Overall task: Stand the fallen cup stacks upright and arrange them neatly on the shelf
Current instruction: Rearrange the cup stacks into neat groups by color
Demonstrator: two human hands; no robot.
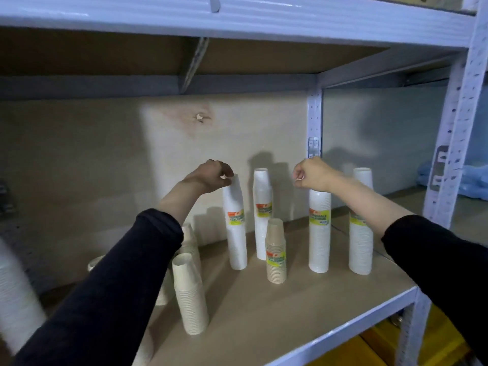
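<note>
Upright, stacks [262, 215] on shelf [264, 302]; left hand [211, 177], right hand [313, 175] atop two.

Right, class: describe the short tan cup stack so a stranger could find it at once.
Start at the shelf with its row of four tall white stacks. In the row's middle gap, slightly nearer the front edge, stands the tan stack. It alone is brown, and it is shorter than those white neighbours.

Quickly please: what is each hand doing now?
Left hand: grips the top of a white cup stack.
Right hand: fingers curled, hold cannot be told.
</note>
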